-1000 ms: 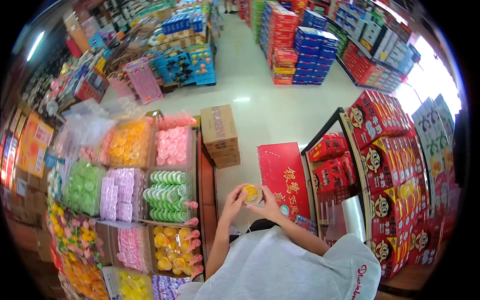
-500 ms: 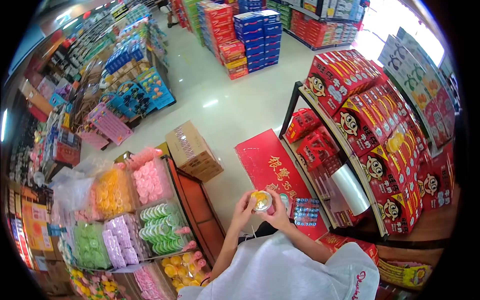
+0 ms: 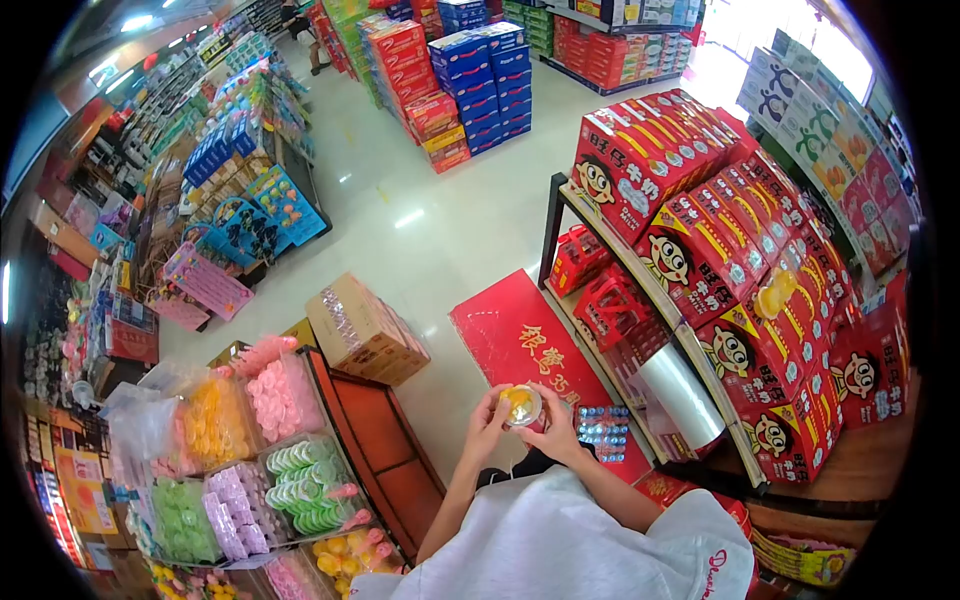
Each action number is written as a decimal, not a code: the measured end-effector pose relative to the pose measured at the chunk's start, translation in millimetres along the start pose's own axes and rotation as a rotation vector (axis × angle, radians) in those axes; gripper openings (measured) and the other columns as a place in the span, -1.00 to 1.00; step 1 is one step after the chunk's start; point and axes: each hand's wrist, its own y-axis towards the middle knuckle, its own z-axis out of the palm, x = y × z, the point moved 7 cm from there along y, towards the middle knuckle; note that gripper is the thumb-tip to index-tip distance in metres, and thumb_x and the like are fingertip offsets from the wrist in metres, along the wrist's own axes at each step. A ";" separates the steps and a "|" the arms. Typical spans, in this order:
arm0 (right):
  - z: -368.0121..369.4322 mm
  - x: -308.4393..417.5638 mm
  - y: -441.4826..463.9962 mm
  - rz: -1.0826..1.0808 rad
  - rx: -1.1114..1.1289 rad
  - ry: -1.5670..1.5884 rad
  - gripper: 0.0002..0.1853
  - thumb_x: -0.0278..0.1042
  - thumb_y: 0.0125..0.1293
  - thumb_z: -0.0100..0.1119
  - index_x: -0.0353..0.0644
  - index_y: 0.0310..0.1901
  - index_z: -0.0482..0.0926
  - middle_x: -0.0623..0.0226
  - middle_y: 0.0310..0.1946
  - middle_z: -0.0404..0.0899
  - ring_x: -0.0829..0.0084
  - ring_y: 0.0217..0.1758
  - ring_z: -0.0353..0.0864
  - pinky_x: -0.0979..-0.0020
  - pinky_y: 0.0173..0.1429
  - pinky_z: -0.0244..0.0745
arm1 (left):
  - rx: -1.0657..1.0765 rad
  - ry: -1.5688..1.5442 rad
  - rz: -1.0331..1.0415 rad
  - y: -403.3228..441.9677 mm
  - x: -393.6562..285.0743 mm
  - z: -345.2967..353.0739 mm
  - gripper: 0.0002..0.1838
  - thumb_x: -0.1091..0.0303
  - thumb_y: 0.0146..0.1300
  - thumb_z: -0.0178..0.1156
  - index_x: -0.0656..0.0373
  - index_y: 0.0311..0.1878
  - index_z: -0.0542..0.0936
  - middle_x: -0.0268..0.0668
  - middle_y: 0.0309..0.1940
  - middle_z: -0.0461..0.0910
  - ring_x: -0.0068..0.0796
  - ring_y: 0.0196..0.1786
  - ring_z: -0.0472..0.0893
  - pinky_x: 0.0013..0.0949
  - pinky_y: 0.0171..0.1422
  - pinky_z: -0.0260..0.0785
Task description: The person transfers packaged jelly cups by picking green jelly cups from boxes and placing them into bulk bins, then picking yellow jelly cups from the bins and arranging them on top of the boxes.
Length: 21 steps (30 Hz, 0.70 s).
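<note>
Between my two hands is a small clear plastic cup [image 3: 521, 405] with something yellow in it, perhaps a fruit jelly cup. My left hand [image 3: 484, 424] has its fingers closed on the near-left side. On the opposite side, the thumb and fingers of my right hand [image 3: 556, 434] are wrapped round the rim and wall. I hold the cup in front of my body, above the floor. The fingers partly cover its sides, and I cannot make out whether it is sealed.
To the left stands a wooden display [image 3: 372, 455] with bins of wrapped sweets [image 3: 285, 398]. A cardboard carton [image 3: 365, 330] sits beyond it. Red milk boxes [image 3: 690, 255] fill the shelf at right. Below lies a red panel [image 3: 530, 345], with packed cans [image 3: 603, 430] nearby.
The view has shifted slightly, so the shelf and stacked boxes appear further left. Both hands keep hold of the cup, with little change in their grip.
</note>
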 end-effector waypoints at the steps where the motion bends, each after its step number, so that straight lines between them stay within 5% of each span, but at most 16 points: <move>1: -10.1 0.1 3.2 -0.004 -0.009 0.004 -0.21 -0.50 0.04 0.39 -0.26 0.31 0.18 0.18 0.17 0.37 0.37 0.23 0.41 0.31 0.32 0.31 | 0.007 0.008 0.000 7.0 -0.1 7.6 -0.64 0.19 0.44 0.04 0.07 0.22 0.43 -0.46 -0.13 0.56 -0.77 -0.23 0.47 -0.65 -0.27 0.28; 9: -115.4 26.8 26.8 -0.203 -0.163 -0.227 -0.38 -0.52 0.03 0.34 -0.20 0.18 0.36 0.13 0.12 0.39 0.30 0.21 0.45 0.34 0.27 0.36 | 0.152 0.005 0.009 65.3 5.9 98.8 -0.58 0.32 0.46 0.00 0.19 0.32 0.29 -0.33 0.05 0.50 -0.61 0.04 0.48 -0.52 0.10 0.37; 10: -129.7 24.9 27.6 -0.195 -0.204 -0.207 -0.39 -0.43 0.01 0.38 -0.18 0.15 0.40 0.06 0.14 0.42 0.10 0.22 0.44 0.20 0.28 0.35 | 0.174 0.014 0.005 71.9 7.5 111.6 -0.58 0.32 0.46 0.00 0.19 0.32 0.29 -0.33 0.05 0.50 -0.61 0.04 0.48 -0.52 0.10 0.37; 12: -157.3 35.2 27.2 -0.239 -0.248 -0.285 -0.39 -0.42 0.01 0.38 -0.19 0.15 0.39 0.05 0.14 0.42 0.10 0.23 0.43 0.20 0.29 0.34 | 0.226 -0.003 0.030 83.5 8.9 137.0 -0.57 0.39 0.45 -0.01 0.23 0.34 0.26 -0.27 0.10 0.47 -0.55 0.15 0.44 -0.46 0.22 0.33; 21: -255.7 58.4 -17.2 -0.395 -0.567 -0.550 -0.34 -0.43 -0.05 0.45 -0.16 0.14 0.37 0.02 0.14 0.43 0.03 0.21 0.44 0.14 0.26 0.37 | 0.593 0.097 0.089 102.8 19.8 265.0 -0.51 0.51 0.42 -0.05 0.28 0.38 0.17 -0.23 0.15 0.39 -0.52 0.17 0.42 -0.45 0.29 0.26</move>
